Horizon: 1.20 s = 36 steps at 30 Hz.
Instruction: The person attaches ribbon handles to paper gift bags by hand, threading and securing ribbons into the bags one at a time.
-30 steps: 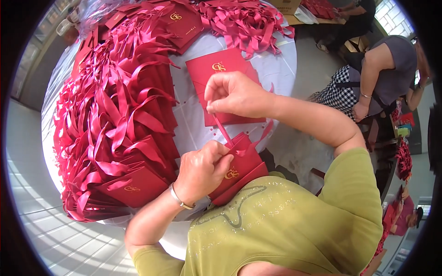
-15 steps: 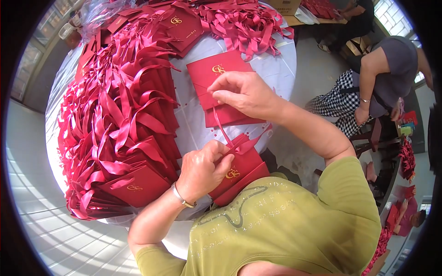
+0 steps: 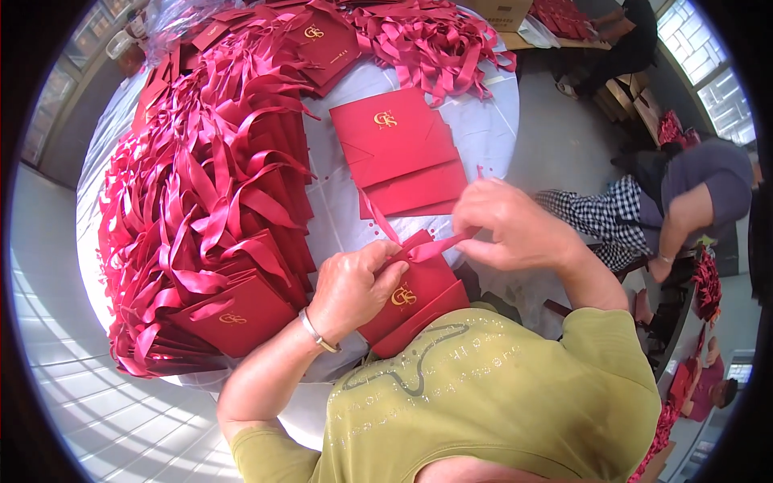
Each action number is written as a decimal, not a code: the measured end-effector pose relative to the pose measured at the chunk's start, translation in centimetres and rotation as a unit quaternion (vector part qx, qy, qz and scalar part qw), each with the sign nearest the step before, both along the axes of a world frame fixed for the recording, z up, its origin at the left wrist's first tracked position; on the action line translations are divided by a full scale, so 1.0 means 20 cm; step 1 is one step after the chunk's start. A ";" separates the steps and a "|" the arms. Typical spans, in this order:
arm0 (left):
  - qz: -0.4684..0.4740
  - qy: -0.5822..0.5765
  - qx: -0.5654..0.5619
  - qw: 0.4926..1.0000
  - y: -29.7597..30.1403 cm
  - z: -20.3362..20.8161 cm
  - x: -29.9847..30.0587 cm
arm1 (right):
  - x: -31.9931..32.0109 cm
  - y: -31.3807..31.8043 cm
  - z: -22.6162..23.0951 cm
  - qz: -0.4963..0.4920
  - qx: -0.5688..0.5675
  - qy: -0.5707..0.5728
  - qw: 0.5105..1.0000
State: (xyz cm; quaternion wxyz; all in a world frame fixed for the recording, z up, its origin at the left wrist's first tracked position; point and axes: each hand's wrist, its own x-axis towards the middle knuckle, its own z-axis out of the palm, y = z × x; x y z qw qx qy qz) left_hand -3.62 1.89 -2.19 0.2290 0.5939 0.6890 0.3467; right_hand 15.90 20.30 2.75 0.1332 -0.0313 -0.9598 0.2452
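Note:
Close to my body is a red paper gift bag with a gold emblem, other red bags layered beneath it. A dark pink satin ribbon crosses itself at the bag's upper edge. My left hand is closed in a pinch on the ribbon by that crossing. My right hand grips the ribbon's right-hand end between thumb and fingers, drawn out to the side. Another strand rises from the crossing toward the flat stack of red bags, which lies just beyond both hands.
A long heap of ribboned red bags fills the left of the white-covered table. Loose ribbons lie at the far side. At right, a person in checked cloth bends over; another table holds more red pieces.
My right hand has come down and right from over the flat stack and taken hold of the ribbon's end. My left hand keeps its pinch. The person at right has moved lower and rightward.

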 end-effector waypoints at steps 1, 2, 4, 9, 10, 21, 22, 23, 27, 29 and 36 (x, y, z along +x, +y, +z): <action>0.001 -0.010 -0.016 1.000 0.00 0.00 0.00 | 0.01 -0.01 0.05 -0.024 -0.048 -0.044 0.998; 0.006 -0.011 -0.017 1.000 0.00 -0.01 -0.01 | 0.03 -0.02 0.10 -0.048 -0.095 -0.089 0.990; 0.007 -0.033 -0.008 0.999 0.00 -0.02 -0.01 | 0.05 -0.03 0.15 -0.035 -0.135 -0.067 0.988; 0.011 -0.026 -0.018 0.999 0.00 0.00 -0.01 | 0.12 -0.04 0.22 0.082 -0.389 0.025 0.917; 0.010 -0.026 -0.011 1.000 0.01 -0.01 -0.01 | 0.13 -0.04 0.21 0.104 -0.444 0.039 0.889; 0.014 -0.030 0.027 0.999 -0.01 -0.01 0.00 | 0.11 -0.05 0.09 0.135 -0.580 0.208 0.776; 0.010 -0.029 0.065 0.997 -0.02 -0.01 0.00 | 0.10 -0.03 0.08 0.134 -0.497 0.233 0.825; 0.010 -0.029 0.066 0.997 -0.02 -0.01 0.00 | 0.09 -0.01 0.08 0.132 -0.410 0.257 0.865; -0.008 0.049 0.091 0.995 -0.02 0.02 -0.02 | -0.03 -0.15 0.17 -0.002 -0.340 0.242 0.909; -0.016 0.063 0.079 0.995 -0.02 0.01 -0.03 | -0.03 -0.14 0.17 -0.016 -0.403 0.073 0.912; 0.035 -0.159 0.011 0.987 -0.02 0.01 0.00 | -0.17 -0.15 -0.18 -0.015 -0.178 0.119 0.977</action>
